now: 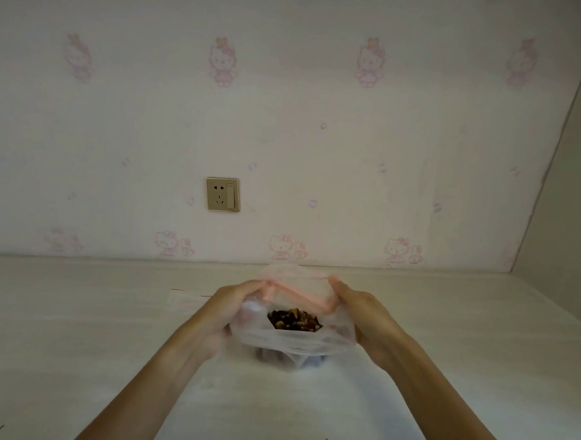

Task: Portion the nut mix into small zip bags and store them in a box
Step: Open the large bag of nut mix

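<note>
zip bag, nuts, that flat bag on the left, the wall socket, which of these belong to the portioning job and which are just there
Part of the job:
zip bag, held open by left hand and right hand
nut mix inside it
flat empty bag on the table

Just there:
wall socket
cartoon wallpaper

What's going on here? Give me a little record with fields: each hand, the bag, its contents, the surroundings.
left hand: grips the bag's left side near the zip
right hand: grips the bag's right side near the zip
zip bag: clear, pink zip strip, mouth open
nut mix: dark, inside the bag
table: pale, below the bag
wall socket: behind
</note>
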`<state>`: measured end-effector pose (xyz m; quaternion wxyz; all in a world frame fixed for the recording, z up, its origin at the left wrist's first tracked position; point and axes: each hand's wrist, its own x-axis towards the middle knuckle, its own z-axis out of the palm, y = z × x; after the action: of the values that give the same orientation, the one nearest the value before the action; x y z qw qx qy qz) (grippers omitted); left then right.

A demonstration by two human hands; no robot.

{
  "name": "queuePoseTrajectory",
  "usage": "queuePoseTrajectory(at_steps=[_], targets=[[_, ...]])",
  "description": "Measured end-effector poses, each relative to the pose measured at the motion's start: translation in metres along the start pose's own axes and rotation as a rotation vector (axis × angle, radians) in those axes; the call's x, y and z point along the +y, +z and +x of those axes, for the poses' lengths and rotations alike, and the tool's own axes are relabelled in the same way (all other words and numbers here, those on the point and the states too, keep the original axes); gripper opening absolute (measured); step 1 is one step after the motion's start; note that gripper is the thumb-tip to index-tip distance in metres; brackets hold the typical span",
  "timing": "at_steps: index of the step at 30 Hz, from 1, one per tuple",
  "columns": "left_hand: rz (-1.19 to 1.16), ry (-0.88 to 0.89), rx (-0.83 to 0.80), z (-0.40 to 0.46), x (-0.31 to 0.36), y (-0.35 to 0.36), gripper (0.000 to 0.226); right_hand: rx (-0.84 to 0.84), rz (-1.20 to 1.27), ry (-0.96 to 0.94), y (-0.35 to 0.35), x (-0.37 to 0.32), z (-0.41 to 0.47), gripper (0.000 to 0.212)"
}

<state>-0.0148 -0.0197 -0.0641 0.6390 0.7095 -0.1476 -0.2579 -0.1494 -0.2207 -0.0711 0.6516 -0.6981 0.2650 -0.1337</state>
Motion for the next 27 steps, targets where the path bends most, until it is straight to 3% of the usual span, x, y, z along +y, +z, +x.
queuePoseTrajectory(at_steps=[3, 5, 6, 9, 12, 15, 17, 18, 20, 22, 27], targets=[[-0.264, -0.101, 0.002, 0.007, 0.001, 0.006, 0.015, 0.055, 0.407, 0.105, 0.009, 0.001, 0.012, 0.048], [-0.375, -0.181, 0.029, 0.011, 0.001, 0.009, 0.011, 0.062, 0.533, 0.141, 0.016, 0.0, 0.016, 0.028], [-0.387, -0.21, 0.039, 0.012, 0.0, 0.01, 0.011, 0.06, 0.551, 0.154, 0.02, -0.001, 0.015, 0.019], [-0.378, -0.248, 0.013, 0.015, -0.003, 0.009, 0.019, 0.05, 0.566, 0.154, 0.021, 0.003, 0.014, 0.019], [-0.374, -0.168, -0.035, 0.012, -0.004, 0.0, 0.041, 0.025, 0.364, 0.058, 0.01, 0.006, 0.007, 0.041], [-0.002, 0.025, 0.141, -0.002, -0.008, -0.012, 0.079, 0.105, 0.042, -0.068, -0.004, 0.005, -0.004, 0.064], [0.339, 0.105, 0.304, -0.011, -0.013, -0.018, 0.103, 0.191, -0.207, -0.1, -0.01, 0.003, -0.012, 0.067], [0.511, 0.107, 0.353, -0.015, -0.016, -0.02, 0.103, 0.219, -0.321, -0.102, -0.011, 0.004, -0.014, 0.066], [0.72, 0.112, 0.355, -0.019, -0.019, -0.02, 0.086, 0.236, -0.509, -0.127, -0.011, 0.005, -0.02, 0.059], [0.667, 0.117, 0.304, -0.021, -0.018, -0.016, 0.077, 0.209, -0.61, -0.143, -0.008, 0.005, -0.024, 0.056], [0.331, 0.058, 0.217, -0.022, -0.021, -0.005, 0.041, 0.109, -0.287, -0.033, 0.001, 0.004, -0.032, 0.024]])
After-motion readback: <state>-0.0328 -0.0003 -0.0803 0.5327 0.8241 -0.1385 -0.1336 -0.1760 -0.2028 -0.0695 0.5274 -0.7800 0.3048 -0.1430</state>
